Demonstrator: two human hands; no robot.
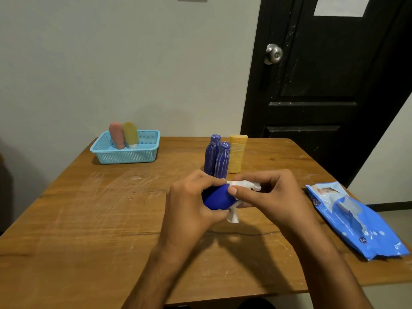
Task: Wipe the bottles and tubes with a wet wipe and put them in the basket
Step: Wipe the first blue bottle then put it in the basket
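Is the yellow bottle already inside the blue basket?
No, the yellow bottle stands on the table beside two purple bottles, apart from the basket.

My left hand and the white wet wipe cover most of the blue tube, so I can't see its cap. It hides the feet of the two purple bottles. The wipes pack print is unreadable.

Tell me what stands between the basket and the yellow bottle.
In the head view, two dark blue bottles stand just left of the yellow bottle; toward the basket only bare table.
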